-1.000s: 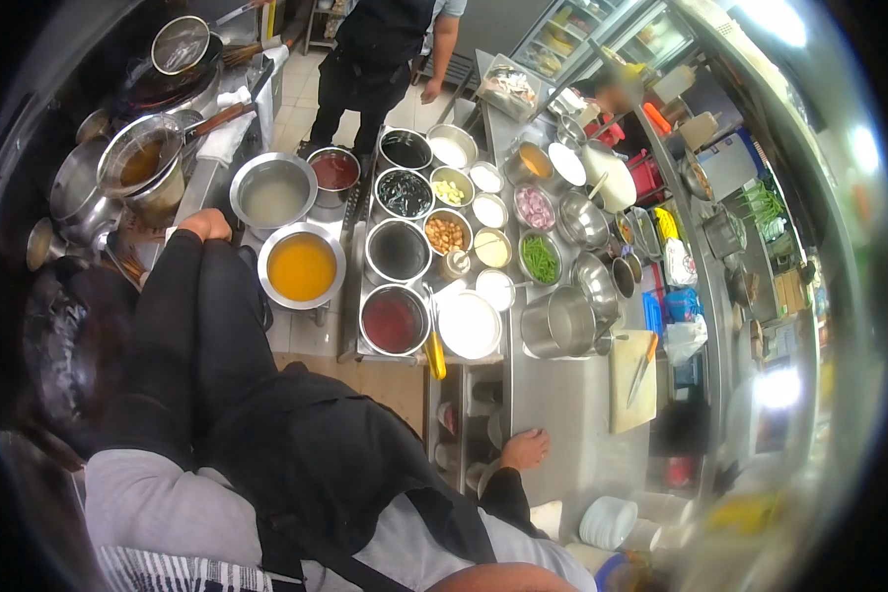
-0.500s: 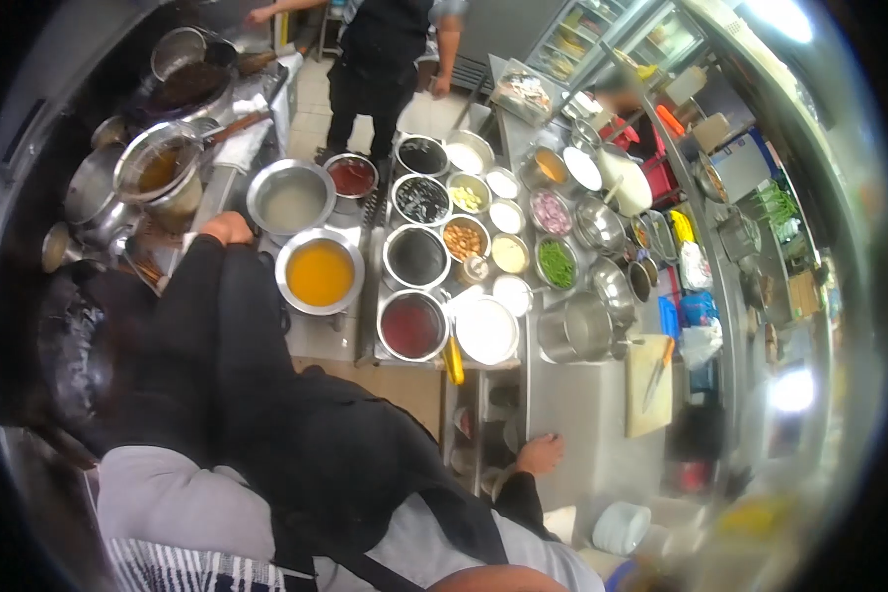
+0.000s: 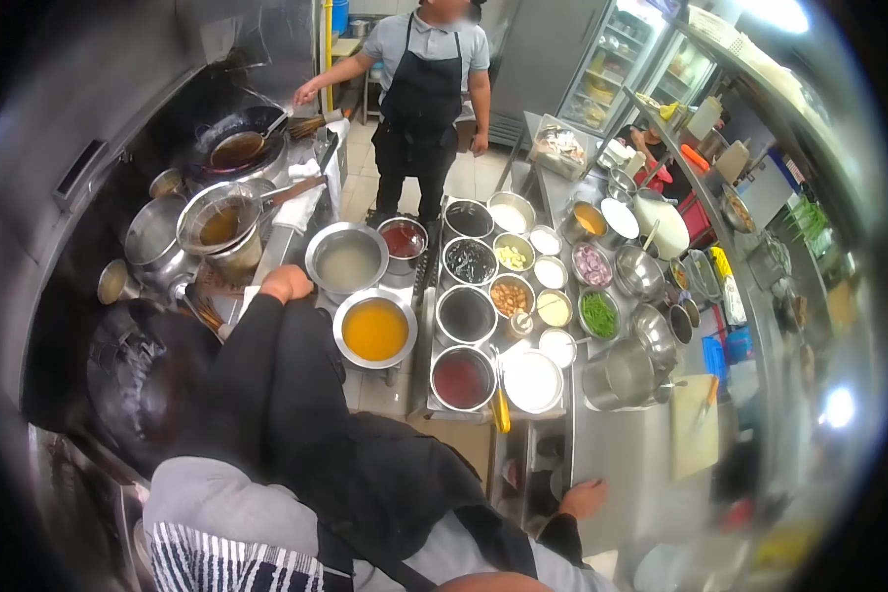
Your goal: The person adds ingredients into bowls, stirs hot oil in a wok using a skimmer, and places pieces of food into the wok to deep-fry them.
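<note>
My left hand (image 3: 288, 283) rests at the edge of the stove-side counter, at the end of a black sleeve. Its back faces up and its fingers are mostly hidden. Just beyond it stand a metal pot of cloudy liquid (image 3: 347, 259) and a wide-rimmed pot of orange liquid (image 3: 375, 330). A large dark wok (image 3: 133, 380) lies left of my left arm. My right hand (image 3: 584, 498) lies on the edge of the steel counter (image 3: 617, 444) at lower right, fingers loosely extended, with nothing visible in it. A cutting board (image 3: 696, 429) with a knife (image 3: 706, 403) is beyond it.
Across the stove a co-worker (image 3: 419, 99) stands with one hand near the handle of a ladle (image 3: 237, 150) in a wok. Pots of dark sauces (image 3: 467, 314), chopped greens (image 3: 598, 314) and sliced onions (image 3: 592, 264) fill the middle table. A strainer (image 3: 217, 222) sits over a pot.
My view has tilted up, so the scene sits lower and further right, and more of the co-worker shows. Both my hands stay at their counters.
</note>
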A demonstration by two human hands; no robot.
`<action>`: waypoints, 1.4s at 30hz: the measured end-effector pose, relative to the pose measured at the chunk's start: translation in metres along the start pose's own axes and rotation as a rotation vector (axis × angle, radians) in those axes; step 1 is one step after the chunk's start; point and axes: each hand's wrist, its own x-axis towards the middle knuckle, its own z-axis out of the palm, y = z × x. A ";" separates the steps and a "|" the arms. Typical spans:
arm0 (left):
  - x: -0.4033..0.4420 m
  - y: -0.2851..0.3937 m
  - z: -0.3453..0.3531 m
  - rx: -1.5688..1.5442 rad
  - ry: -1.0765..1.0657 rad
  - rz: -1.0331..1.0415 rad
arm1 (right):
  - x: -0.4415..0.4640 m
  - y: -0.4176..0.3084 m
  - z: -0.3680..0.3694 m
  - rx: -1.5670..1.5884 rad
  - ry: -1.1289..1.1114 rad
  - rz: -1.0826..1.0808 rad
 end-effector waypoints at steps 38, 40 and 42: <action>-0.008 0.001 0.007 0.086 -0.076 0.036 | 0.000 0.026 0.031 -0.279 0.011 -0.364; -0.014 -0.002 0.007 0.030 -0.058 0.058 | 0.000 0.026 0.031 -0.416 0.040 -0.393; -0.033 0.001 -0.002 -0.003 -0.066 0.072 | -0.001 0.024 0.028 -0.514 0.116 -0.376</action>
